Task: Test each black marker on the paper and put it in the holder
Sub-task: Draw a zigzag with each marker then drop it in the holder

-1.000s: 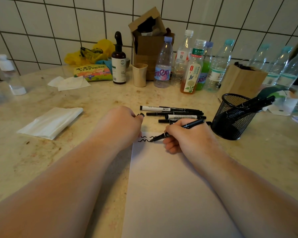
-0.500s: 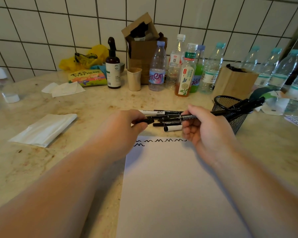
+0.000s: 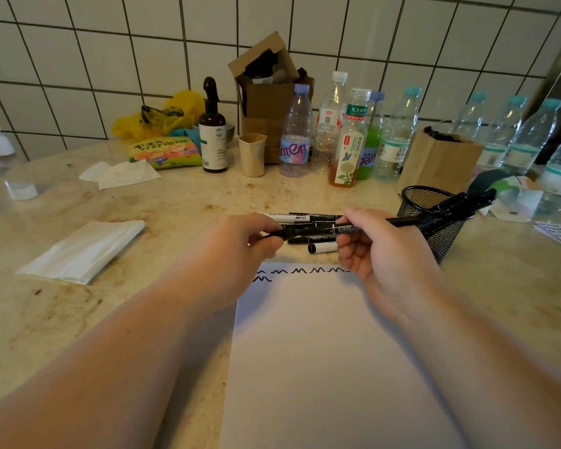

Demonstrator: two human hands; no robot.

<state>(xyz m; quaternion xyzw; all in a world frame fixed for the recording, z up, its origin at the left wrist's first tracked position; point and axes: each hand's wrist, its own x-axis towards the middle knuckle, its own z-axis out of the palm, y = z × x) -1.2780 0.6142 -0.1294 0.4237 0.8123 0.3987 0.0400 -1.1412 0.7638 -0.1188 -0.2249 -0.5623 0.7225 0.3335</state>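
Both my hands, left hand (image 3: pixel 237 251) and right hand (image 3: pixel 382 254), pinch one marker (image 3: pixel 347 229) above paper (image 3: pixel 321 351) on the stained counter (image 3: pixel 62 319) by a tiled wall (image 3: pixel 110 59).

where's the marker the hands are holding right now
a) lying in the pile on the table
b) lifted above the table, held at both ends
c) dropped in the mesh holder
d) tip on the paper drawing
b: the left hand and right hand hold the marker level above the paper, short of the holder.
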